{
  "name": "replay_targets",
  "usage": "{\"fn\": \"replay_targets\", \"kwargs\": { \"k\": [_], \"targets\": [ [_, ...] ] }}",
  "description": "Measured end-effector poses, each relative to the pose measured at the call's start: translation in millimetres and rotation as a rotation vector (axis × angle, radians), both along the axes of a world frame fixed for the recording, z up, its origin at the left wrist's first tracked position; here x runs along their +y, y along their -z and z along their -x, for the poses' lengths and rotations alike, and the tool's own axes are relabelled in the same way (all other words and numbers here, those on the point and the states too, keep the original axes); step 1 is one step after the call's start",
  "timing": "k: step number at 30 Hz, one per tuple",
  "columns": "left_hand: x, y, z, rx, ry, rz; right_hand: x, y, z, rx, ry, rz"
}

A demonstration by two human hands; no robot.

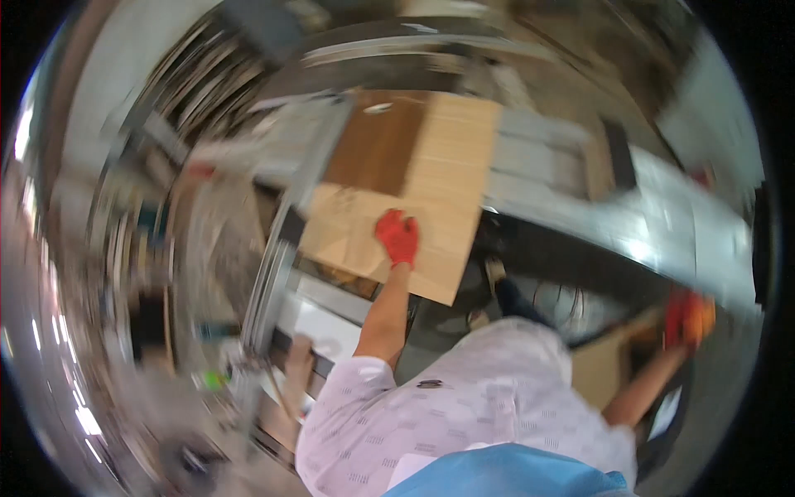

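My left hand [397,238], in a red glove, rests on a pale wood-grain board [447,182] in front of me. Its fingertips point away from me and look slightly apart, with nothing visible in them. A dark brown rectangular panel [377,145] covers the board's far left part, and a small white piece [378,108] lies on that panel. Out to the right is my right hand [687,321], in a red and orange glove, near the edge of a shiny metal surface [638,228]. Motion smears its fingers, so any object in them cannot be made out.
A metal rail [269,277] runs along the board's left side. Stacked sheets [195,74] stand at the far left. A dark upright piece [619,156] sits on the metal surface. A brown panel [600,369] stands below, between my body and right arm.
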State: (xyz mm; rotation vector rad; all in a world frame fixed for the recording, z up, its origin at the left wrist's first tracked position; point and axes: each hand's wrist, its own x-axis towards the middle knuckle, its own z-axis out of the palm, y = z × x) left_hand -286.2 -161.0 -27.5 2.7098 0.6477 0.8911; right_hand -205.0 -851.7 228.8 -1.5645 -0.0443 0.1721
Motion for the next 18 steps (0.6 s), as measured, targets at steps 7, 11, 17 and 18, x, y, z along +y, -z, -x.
{"fn": "replay_targets", "kwargs": {
  "k": [7, 11, 17, 18],
  "targets": [
    [-46.2, -33.3, 1.2, -0.043, 0.192, 0.112, 64.6, -7.4, -31.3, -0.107, -0.650, -0.373],
    [0.2, -7.0, -1.3, -0.198, 0.150, -0.163, 101.2, 5.1, -19.0, -0.027, -0.848, -0.590],
    [-48.2, -6.8, 25.7, 0.068, -0.077, 0.009, 202.8, 20.4, -45.0, 0.246, -0.409, 0.027],
    [-62.0, -1.8, 30.8, 0.025, -0.066, -0.069, 216.5, 24.0, -62.3, 0.315, -0.396, 0.065]
  ]
}}
